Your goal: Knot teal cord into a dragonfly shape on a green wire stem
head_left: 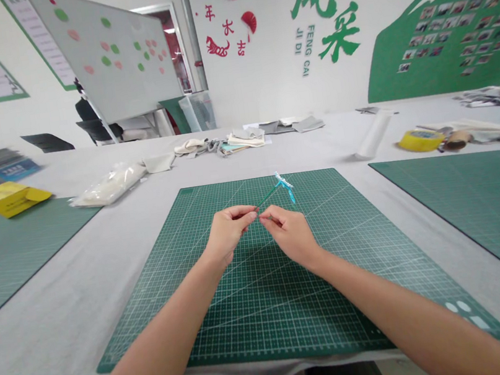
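My left hand (229,234) pinches the lower end of a thin green stem (269,195) between thumb and fingers. At the stem's upper right end is a small beaded-looking flower head (284,183) in light blue and white, tilted to the right. My right hand (292,232) is closed in a pinch just beside the left fingertips; whatever lies between its fingers is too small or hidden to name. Both hands are raised over a green cutting mat (268,310) with a white grid.
Green mats lie at left (15,254) and right (481,197). A plastic-wrapped white pack (111,184), a yellow card box (11,198), fabric scraps (243,139), a white roll (373,134) and yellow tape (420,140) are on the pale tablecloth (56,304).
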Demonstrator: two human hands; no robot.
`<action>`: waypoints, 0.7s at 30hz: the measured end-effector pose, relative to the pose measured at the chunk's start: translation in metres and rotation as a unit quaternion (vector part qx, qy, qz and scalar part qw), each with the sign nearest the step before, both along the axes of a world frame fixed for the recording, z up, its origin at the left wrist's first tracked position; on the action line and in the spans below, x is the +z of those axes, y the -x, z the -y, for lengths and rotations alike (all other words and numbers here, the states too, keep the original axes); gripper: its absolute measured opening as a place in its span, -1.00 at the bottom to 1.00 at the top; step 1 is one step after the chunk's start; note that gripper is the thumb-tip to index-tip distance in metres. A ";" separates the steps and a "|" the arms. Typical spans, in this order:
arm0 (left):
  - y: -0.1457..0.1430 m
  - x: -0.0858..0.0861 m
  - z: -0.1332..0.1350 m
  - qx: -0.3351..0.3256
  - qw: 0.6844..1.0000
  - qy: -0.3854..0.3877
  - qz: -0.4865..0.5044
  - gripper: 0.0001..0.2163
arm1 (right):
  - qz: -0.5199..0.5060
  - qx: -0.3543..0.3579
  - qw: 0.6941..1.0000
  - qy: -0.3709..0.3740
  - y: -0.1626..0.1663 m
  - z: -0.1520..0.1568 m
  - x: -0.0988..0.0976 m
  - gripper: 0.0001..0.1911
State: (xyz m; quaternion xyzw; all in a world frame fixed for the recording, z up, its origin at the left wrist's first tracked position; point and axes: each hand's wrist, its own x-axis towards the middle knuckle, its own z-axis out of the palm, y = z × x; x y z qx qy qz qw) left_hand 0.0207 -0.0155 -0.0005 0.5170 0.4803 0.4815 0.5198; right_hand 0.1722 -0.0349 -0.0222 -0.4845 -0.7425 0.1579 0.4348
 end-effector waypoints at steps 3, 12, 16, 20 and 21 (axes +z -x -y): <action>0.001 -0.001 -0.002 0.010 1.000 -0.012 -0.005 -0.80 | 0.057 -0.007 0.998 -0.032 0.000 0.002 0.000 -0.81; 0.005 -0.009 -0.006 0.035 0.975 -0.128 -0.176 -0.89 | 0.287 -0.085 0.930 -0.212 -0.001 0.008 0.004 -0.73; 0.007 -0.008 -0.002 0.058 0.934 -0.216 -0.280 -0.92 | 0.308 -0.108 0.909 -0.260 -0.004 0.009 0.011 -0.72; 0.005 -0.004 0.004 0.059 0.890 -0.267 -0.364 -0.90 | 0.304 -0.123 0.904 -0.275 -0.007 0.009 0.014 -0.72; 0.005 -0.003 0.006 0.056 0.882 -0.272 -0.381 -0.89 | 0.303 -0.125 0.904 -0.276 -0.008 0.008 0.015 -0.72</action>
